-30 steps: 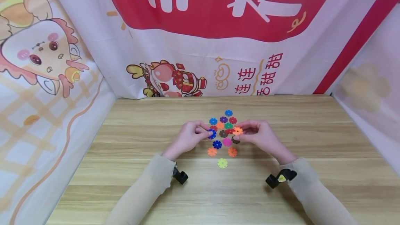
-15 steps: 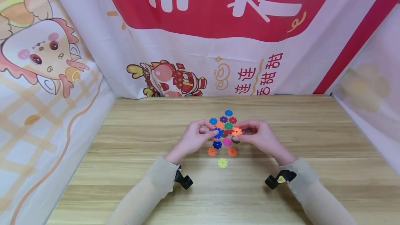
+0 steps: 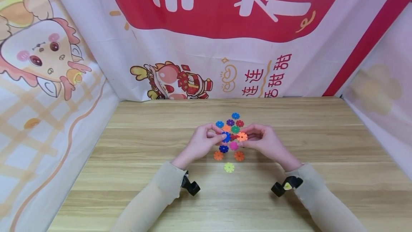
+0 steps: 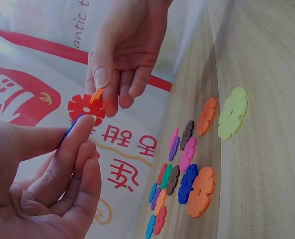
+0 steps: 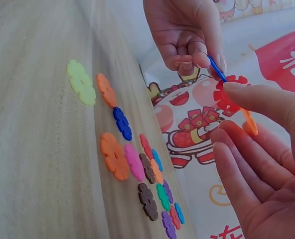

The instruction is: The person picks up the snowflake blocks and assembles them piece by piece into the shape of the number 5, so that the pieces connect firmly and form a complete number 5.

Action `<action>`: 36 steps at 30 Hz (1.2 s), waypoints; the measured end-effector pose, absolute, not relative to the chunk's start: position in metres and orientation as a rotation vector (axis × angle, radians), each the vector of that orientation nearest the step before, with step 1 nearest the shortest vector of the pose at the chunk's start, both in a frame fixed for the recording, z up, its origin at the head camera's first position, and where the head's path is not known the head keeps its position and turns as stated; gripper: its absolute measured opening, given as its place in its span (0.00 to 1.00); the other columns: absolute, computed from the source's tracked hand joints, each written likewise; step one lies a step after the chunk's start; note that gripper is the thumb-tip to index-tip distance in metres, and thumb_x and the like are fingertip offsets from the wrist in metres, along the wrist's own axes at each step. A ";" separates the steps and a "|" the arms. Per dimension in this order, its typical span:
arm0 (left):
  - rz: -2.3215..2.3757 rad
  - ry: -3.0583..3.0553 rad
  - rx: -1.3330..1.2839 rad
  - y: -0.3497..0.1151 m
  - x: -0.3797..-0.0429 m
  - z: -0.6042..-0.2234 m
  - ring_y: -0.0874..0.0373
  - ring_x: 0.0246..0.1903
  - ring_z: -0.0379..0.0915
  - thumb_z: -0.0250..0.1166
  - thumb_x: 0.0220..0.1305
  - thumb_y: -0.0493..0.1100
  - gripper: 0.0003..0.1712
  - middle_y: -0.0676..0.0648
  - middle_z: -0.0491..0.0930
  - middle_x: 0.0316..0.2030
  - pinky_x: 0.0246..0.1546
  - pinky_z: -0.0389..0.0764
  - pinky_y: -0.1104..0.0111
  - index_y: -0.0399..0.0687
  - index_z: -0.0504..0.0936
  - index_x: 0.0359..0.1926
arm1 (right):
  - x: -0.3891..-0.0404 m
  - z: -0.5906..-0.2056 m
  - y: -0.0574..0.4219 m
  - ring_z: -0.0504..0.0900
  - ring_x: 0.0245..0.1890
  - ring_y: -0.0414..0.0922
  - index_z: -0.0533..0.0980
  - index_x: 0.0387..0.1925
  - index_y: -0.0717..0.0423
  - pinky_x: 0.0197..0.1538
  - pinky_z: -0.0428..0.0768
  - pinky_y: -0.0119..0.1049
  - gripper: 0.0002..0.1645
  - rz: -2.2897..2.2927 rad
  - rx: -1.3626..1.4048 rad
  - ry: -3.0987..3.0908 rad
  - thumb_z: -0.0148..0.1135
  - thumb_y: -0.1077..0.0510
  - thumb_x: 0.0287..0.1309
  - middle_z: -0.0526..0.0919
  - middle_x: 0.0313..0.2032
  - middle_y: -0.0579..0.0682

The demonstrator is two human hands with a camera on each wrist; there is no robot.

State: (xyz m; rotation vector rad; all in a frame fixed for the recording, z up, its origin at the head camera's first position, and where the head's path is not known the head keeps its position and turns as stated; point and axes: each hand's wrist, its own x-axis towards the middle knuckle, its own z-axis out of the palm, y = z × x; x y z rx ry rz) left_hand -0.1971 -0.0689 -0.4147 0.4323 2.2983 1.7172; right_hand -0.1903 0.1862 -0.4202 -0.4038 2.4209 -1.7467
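Note:
My left hand (image 3: 203,139) pinches a blue notched plastic disc (image 3: 227,137) between thumb and fingers. Opposite it, my right hand (image 3: 264,138) pinches an orange snowflake disc (image 3: 242,136). A red disc (image 4: 82,107) sits between these two and is joined edgewise to the orange one. In the right wrist view, the blue disc (image 5: 217,67) shows edge-on and meets the rim of the red disc (image 5: 229,94). Whether their slots are engaged, I cannot tell. All three are held above the table.
Several loose discs lie flat beneath and around the hands, among them a yellow-green disc (image 3: 229,168), a pink disc (image 3: 234,146), a green disc (image 3: 235,129) and a light blue disc (image 3: 235,116). A printed cloth (image 3: 193,46) hangs behind the wooden table (image 3: 145,117).
My left hand has carried the blue disc rightward to the red one. My right hand, with the orange and red discs, has shifted slightly left. The loose discs have stayed in place.

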 end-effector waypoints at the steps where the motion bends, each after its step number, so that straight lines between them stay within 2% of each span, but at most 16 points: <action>1: 1.718 2.299 0.431 -0.069 -0.197 -0.415 0.49 0.38 0.86 0.65 0.73 0.44 0.08 0.49 0.88 0.32 0.50 0.82 0.50 0.43 0.79 0.45 | -0.191 -0.421 0.185 0.86 0.43 0.52 0.81 0.49 0.61 0.46 0.85 0.36 0.22 -1.753 -0.409 2.413 0.79 0.58 0.54 0.87 0.43 0.55; 9: 1.738 2.278 0.416 -0.068 -0.198 -0.417 0.53 0.36 0.85 0.66 0.72 0.42 0.07 0.48 0.88 0.32 0.49 0.81 0.45 0.43 0.80 0.44 | -0.191 -0.424 0.180 0.88 0.40 0.53 0.79 0.49 0.62 0.45 0.86 0.45 0.18 -1.850 -0.436 2.323 0.74 0.59 0.60 0.88 0.41 0.57; 14: 1.748 2.274 0.418 -0.067 -0.197 -0.418 0.53 0.36 0.85 0.65 0.72 0.40 0.06 0.48 0.88 0.31 0.48 0.80 0.43 0.42 0.80 0.44 | -0.190 -0.426 0.179 0.87 0.42 0.52 0.84 0.50 0.59 0.45 0.86 0.42 0.17 -1.828 -0.484 2.375 0.74 0.59 0.61 0.87 0.42 0.52; 21: 1.774 2.277 0.428 -0.064 -0.197 -0.422 0.50 0.37 0.85 0.64 0.73 0.39 0.08 0.48 0.88 0.32 0.46 0.81 0.42 0.38 0.79 0.46 | -0.190 -0.429 0.177 0.87 0.40 0.52 0.88 0.43 0.54 0.44 0.86 0.42 0.09 -1.827 -0.515 2.403 0.73 0.58 0.61 0.87 0.41 0.51; 24: 1.780 2.273 0.427 -0.064 -0.196 -0.422 0.49 0.37 0.85 0.64 0.73 0.39 0.07 0.48 0.88 0.32 0.47 0.81 0.43 0.39 0.79 0.45 | -0.190 -0.430 0.177 0.86 0.40 0.52 0.89 0.42 0.52 0.45 0.86 0.43 0.07 -1.830 -0.506 2.404 0.73 0.58 0.62 0.86 0.40 0.51; 28: 1.796 2.271 0.428 -0.063 -0.195 -0.422 0.46 0.38 0.85 0.64 0.73 0.39 0.06 0.48 0.88 0.32 0.42 0.82 0.46 0.40 0.79 0.44 | -0.189 -0.429 0.176 0.87 0.39 0.52 0.89 0.41 0.50 0.45 0.86 0.46 0.07 -1.828 -0.474 2.405 0.73 0.57 0.62 0.87 0.40 0.51; 34: 1.837 2.227 0.412 -0.059 -0.194 -0.424 0.40 0.41 0.85 0.63 0.74 0.39 0.08 0.47 0.88 0.33 0.30 0.78 0.66 0.37 0.78 0.45 | -0.190 -0.430 0.176 0.87 0.37 0.53 0.88 0.40 0.52 0.45 0.85 0.52 0.07 -1.849 -0.483 2.401 0.72 0.55 0.63 0.87 0.37 0.52; 36: 1.849 2.213 0.398 -0.058 -0.194 -0.424 0.40 0.41 0.85 0.63 0.74 0.39 0.08 0.47 0.88 0.33 0.28 0.75 0.69 0.36 0.77 0.46 | -0.190 -0.431 0.176 0.86 0.37 0.53 0.88 0.40 0.52 0.46 0.85 0.54 0.07 -1.855 -0.485 2.398 0.72 0.55 0.63 0.87 0.37 0.52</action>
